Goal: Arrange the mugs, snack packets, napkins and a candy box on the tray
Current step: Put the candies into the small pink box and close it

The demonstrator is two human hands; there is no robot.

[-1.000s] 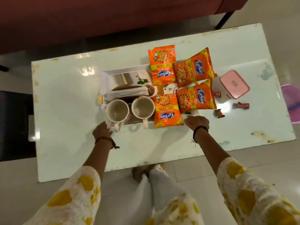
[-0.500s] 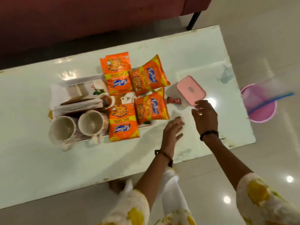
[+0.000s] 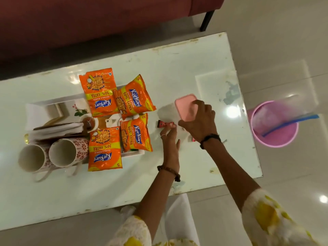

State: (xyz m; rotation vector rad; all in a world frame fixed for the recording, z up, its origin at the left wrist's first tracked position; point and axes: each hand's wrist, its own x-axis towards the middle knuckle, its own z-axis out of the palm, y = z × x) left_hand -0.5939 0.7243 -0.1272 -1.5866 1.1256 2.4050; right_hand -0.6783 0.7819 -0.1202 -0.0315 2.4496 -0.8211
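Right hand [image 3: 199, 121] grips candy box [image 3: 184, 107] (left hand [image 3: 170, 139] flat, open).

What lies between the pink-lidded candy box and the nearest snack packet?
Head view: a small red candy on bare table, between the candy box and the snack packet; left hand touches it.

A glossy pale table [image 3: 204, 71], its edges chipping, is standing on a shiny light tiled floor [image 3: 284, 41] that is reflecting ceiling lights. A dark red sofa [image 3: 88, 20] is sitting behind it. A pink bucket [image 3: 275, 134] is standing right of the table.
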